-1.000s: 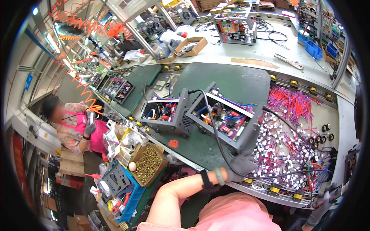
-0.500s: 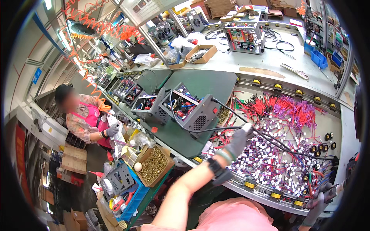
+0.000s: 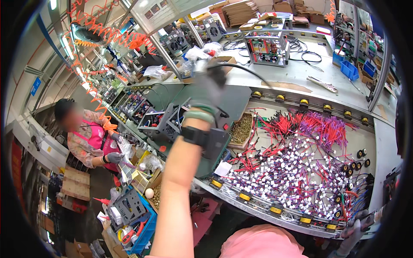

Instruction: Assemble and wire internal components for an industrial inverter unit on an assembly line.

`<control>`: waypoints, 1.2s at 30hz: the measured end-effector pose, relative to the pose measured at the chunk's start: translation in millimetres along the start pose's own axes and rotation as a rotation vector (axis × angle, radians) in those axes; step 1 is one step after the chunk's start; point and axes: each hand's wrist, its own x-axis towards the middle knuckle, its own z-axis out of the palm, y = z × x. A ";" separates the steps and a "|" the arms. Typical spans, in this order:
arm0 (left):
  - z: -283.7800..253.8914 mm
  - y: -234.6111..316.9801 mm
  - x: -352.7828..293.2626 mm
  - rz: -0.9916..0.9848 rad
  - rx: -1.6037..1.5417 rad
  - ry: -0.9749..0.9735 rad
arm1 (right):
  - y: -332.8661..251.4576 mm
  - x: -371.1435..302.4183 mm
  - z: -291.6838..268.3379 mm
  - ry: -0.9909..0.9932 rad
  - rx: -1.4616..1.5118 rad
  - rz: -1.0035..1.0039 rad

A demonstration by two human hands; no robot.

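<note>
Overhead, black cable (image 3: 254, 71) in left hand (image 3: 208, 88)

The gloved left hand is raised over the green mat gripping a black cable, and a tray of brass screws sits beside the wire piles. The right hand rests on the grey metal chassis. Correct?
Not quite. In the head view the right hand is at the bench's near edge by the wire piles, not on the chassis. The rest holds.
</note>
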 end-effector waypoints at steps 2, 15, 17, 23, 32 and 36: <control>-77.9 -0.2 -20.5 -0.059 0.180 0.016 | 3.3 -3.7 6.7 0.123 -0.003 0.008; -104.3 -29.7 -167.6 0.157 1.400 0.070 | 0.0 -5.7 58.4 -0.036 -0.128 0.025; -93.5 -23.0 -171.4 0.111 1.309 0.211 | -0.9 -4.6 67.5 -0.054 -0.167 -0.064; -105.0 -4.4 -134.5 -0.424 1.344 0.055 | -5.0 -5.5 92.5 -0.092 -0.129 0.133; -137.5 -29.6 -119.6 -0.580 1.102 0.201 | 11.7 4.3 105.2 -0.082 -0.069 0.076; -141.4 -45.7 -128.9 -0.150 1.459 0.399 | 10.2 4.1 110.3 -0.051 -0.098 0.050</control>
